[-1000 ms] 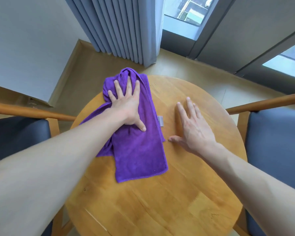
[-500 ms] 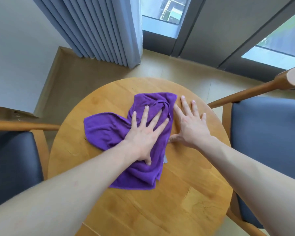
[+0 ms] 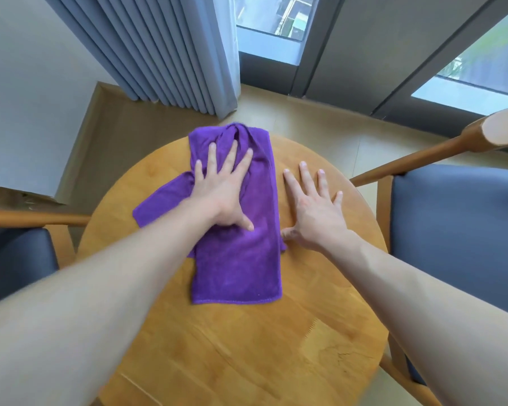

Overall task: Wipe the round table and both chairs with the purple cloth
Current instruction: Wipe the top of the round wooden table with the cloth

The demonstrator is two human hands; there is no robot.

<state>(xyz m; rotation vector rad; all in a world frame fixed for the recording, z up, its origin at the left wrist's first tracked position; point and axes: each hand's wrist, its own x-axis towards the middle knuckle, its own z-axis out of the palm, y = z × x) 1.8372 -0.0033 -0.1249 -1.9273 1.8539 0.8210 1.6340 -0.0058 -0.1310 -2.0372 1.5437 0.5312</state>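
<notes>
Left hand (image 3: 222,197): flat, fingers spread straight, pressing on the cloth (image 3: 241,247), grasping nothing. Right hand (image 3: 316,212): flat and released on the bare table (image 3: 247,356), just right of the cloth, thumb at its edge. Cloth: purple, lying from the table's far edge toward its middle. Chairs: one at left (image 3: 15,259), one at right (image 3: 458,230), blue seats. Curtain (image 3: 159,51): far, grey.

- Purple cloth (image 3: 241,259), plain.
- Honey-brown round table (image 3: 247,347), wood grain.
- Dark blue chair seats (image 3: 458,230), light wood frames.
- Grey-blue pleated curtain (image 3: 165,48).
- Beige floor (image 3: 320,118).
</notes>
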